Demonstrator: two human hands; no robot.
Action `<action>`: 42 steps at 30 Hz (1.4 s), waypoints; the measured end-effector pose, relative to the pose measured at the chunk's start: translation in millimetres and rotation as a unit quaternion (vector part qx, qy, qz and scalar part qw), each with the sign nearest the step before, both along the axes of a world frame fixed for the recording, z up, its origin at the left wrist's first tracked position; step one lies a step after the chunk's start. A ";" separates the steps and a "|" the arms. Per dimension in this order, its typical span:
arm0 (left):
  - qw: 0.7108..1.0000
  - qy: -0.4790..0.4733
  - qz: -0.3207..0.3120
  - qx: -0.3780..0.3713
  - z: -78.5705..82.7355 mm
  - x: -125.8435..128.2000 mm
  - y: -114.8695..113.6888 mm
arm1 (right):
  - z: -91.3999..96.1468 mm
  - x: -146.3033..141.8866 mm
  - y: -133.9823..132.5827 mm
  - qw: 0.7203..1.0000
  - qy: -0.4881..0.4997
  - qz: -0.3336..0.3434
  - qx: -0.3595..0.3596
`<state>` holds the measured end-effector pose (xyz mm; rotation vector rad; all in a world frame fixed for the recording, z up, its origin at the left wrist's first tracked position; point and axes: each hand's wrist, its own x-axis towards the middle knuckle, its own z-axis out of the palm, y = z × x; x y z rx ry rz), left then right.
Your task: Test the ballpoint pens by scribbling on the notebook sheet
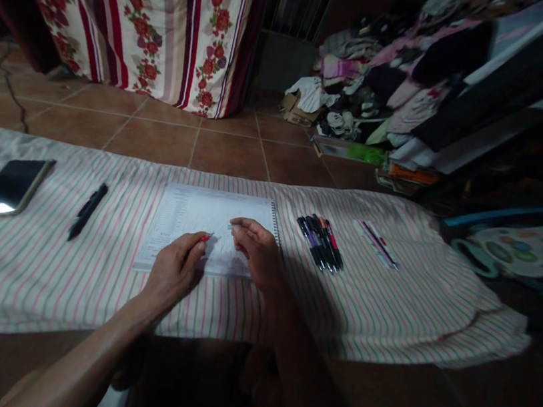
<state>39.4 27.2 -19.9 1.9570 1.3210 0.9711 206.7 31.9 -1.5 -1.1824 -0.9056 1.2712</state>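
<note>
Over the spiral notebook (173, 217), my left hand (176, 261) pinches a small red piece with a thin metallic tip (205, 237), which looks like part of a pen. Most of that piece is hidden by the fingers. My right hand (256, 247) is closed in a pinch a little above the page, its fingertips facing the left hand. A tiny pale thing (231, 226) shows at those fingertips, too small to name. To the right of the notebook lies a bunch of dark pens (320, 243), side by side.
Past the pens lie a few slim pens (377, 243). On the left are a thick black pen (88, 211) and a smartphone (9, 188). All rest on a striped cloth (387, 314). A floral curtain (170, 21) and a clothes pile (370, 76) stand beyond.
</note>
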 end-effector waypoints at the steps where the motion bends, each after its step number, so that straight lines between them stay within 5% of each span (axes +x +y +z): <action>1: 1.000 -0.001 -0.002 -0.003 0.9 0.2 -0.4 | -0.5 -0.4 0.4 1.000 -0.003 0.005 0.003; 19: 0.998 -0.016 -0.006 -0.055 2.9 0.3 -2.8 | -2.0 -6.4 0.8 1.000 -0.020 0.002 0.018; 30: 0.984 -0.089 -0.045 -0.151 1.5 4.1 -5.6 | 2.8 -7.2 -0.4 0.999 -0.039 -0.010 0.018; 42: 0.985 -0.071 -0.056 -0.150 0.4 4.8 -5.8 | 2.9 -6.9 -1.4 0.998 -0.048 0.022 0.024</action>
